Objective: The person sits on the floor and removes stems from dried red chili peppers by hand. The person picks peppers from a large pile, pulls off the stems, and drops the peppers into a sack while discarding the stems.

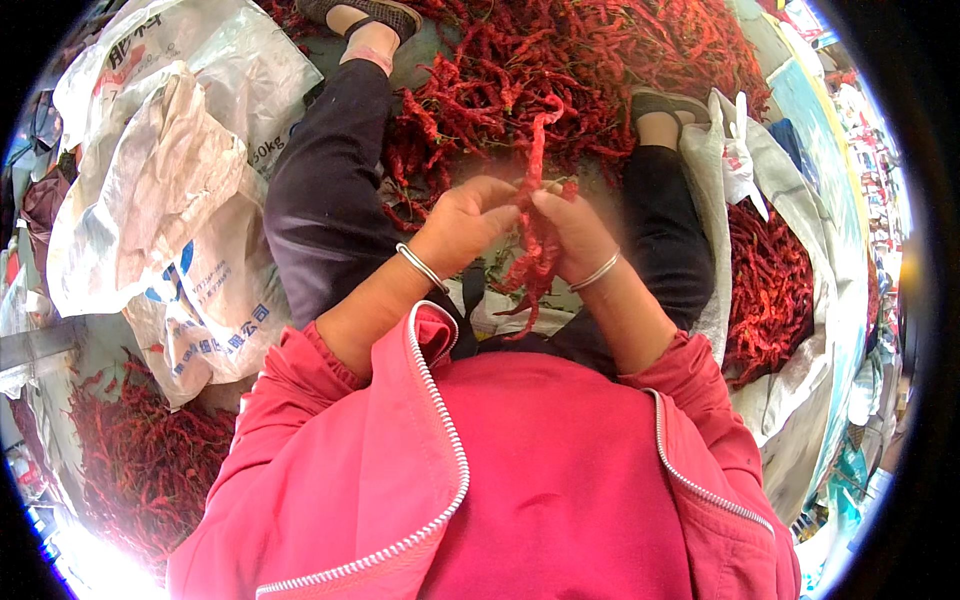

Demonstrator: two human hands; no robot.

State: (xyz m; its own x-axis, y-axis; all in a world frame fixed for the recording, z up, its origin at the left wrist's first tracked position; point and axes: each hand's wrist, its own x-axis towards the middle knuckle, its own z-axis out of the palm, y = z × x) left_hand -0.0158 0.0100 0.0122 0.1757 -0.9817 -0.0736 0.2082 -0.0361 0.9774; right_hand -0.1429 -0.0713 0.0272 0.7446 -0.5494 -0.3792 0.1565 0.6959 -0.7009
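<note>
Between my bent knees I hold several dried red chilli peppers (537, 232) up in front of my body. My right hand (576, 225) is closed around them, its thumb and fingertips pinching near their stem ends. From the other side, the thumb and index finger of my left hand (474, 222) meet at the same bunch; the fingertips are partly hidden, and whether they grip a stem is not clear. One long pepper sticks up above the fingers and others hang below. A large heap of dried red chillies (517, 90) lies on the floor just beyond my hands, between my feet.
At my right stands an open woven sack (712, 225) with red chillies (769, 292) inside. Crumpled white woven plastic sacks (150, 180) bearing writing lie at my left. Another chilli heap (142, 457) is at the lower left. Stem scraps lie on the floor under my hands.
</note>
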